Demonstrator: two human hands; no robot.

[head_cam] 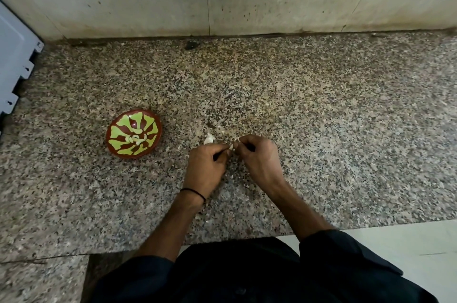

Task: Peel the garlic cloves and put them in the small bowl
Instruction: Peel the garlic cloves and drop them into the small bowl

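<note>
Step in hand: peeling. I judge I am partway through stripping the skin from one garlic clove (232,147), with none of it on its way to the bowl yet.
Garlic clove: just below the centre of the frame, pinched between the fingertips of both my hands, lifted slightly off the counter (321,129). It is small and mostly covered, so I cannot tell how much skin is left on it.
Left hand (206,161): fingers curled in, thumb and fingertips pinching the clove from the left side.
Right hand (257,157): also curled, its fingertips meeting the left hand's at the clove. A pale wisp shows at them, which I take to be skin being pulled.
Small bowl (118,134): red-brown with a yellow-green pattern, at the left of the frame, well apart from my hands. A few peeled cloves (135,140) lie at its middle.
Loose piece (209,139): a pale bit on the counter just above my left hand. Whether it is skin or an unpeeled clove I cannot tell.
Progress: some cloves done, this one under way.
Next move: a firmer pull with the right hand's nails while the left holds the clove steady, then a reach across to the left to drop the bare clove in the bowl.
Risk: the clove is small and slippery once bare, so it could slip out of the pinch onto the speckled counter.
</note>
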